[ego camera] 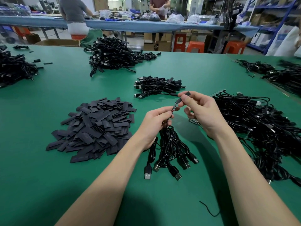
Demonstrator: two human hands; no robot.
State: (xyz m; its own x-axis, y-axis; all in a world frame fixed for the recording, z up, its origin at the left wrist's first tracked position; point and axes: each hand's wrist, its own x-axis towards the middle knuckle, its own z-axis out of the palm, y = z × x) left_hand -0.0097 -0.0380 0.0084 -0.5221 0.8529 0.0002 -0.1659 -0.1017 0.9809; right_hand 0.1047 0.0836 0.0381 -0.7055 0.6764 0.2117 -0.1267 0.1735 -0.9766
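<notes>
My left hand grips a bunch of black USB cables that hang down onto the green table, and pinches the small circuit board at the end of one cable. My right hand pinches a flat black sleeve between thumb and forefinger, with the sleeve's lower end over the tip of that board. A heap of loose black sleeves lies to the left of my hands.
A small bundle of sleeved cables lies beyond my hands. Big cable piles sit at the right, far centre and far left. Two people work at a blue table behind. A loose black thread lies near me.
</notes>
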